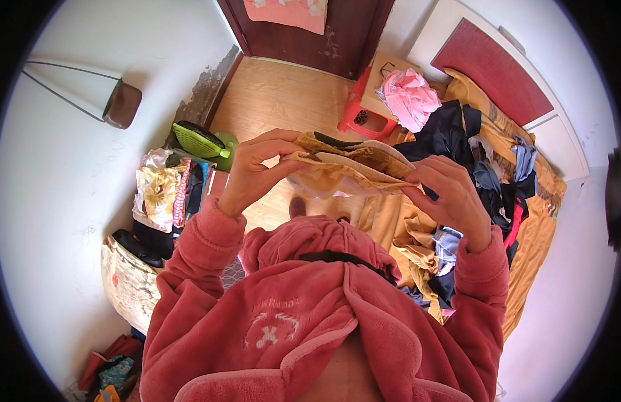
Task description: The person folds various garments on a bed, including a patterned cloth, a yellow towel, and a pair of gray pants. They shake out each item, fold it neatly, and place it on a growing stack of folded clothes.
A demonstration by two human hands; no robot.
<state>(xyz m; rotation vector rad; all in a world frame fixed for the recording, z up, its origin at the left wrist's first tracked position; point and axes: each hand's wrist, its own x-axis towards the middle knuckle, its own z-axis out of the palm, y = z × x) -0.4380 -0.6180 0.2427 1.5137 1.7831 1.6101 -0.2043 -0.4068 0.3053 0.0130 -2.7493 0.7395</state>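
Observation:
A yellowish garment with a ribbed, elastic-looking edge hangs between both hands in front of me, its opening facing up. My left hand pinches one end of that edge between thumb and fingers. At the opposite end my right hand grips the edge the same way. Dark green and brown fabric shows inside the opening. The lower part of the garment looks pale and is partly hidden behind the edge. Pink fleece sleeves cover both wrists.
On the right, a bed with an ochre sheet bears heaped dark clothes. Pink cloth lies by a red plastic stool. Folded clothes and a green fan stand left. A brown bag hangs on the wall. Behind is a door.

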